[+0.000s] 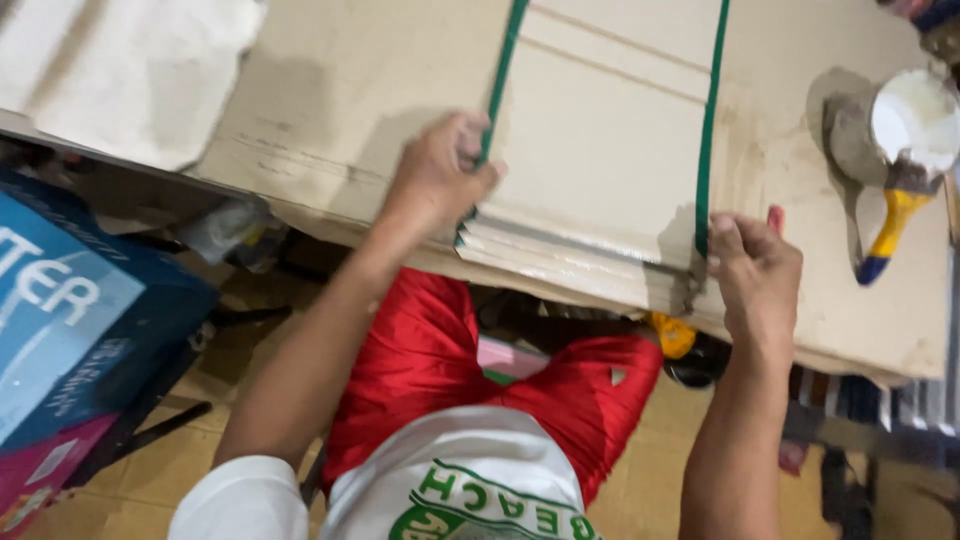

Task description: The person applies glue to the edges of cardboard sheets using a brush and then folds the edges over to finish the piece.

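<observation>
A stack of flat cardboard sheets [600, 160] lies on a cardboard-covered table [330, 100], bound by two green straps. My left hand [437, 175] grips the left green strap [500, 70] at the stack's near left corner. My right hand [755, 275] is closed at the near right corner, where the right green strap [710, 110] comes down over the edge; a small red thing [775, 217] sticks up from its fingers. I wear red shorts and a white shirt.
A pot of white paste [912, 120] with a yellow-and-blue-handled brush [890, 225] stands at the table's right. A blue box [70, 320] sits at the left beside the table. A crumpled pale sheet [120, 70] lies at the far left.
</observation>
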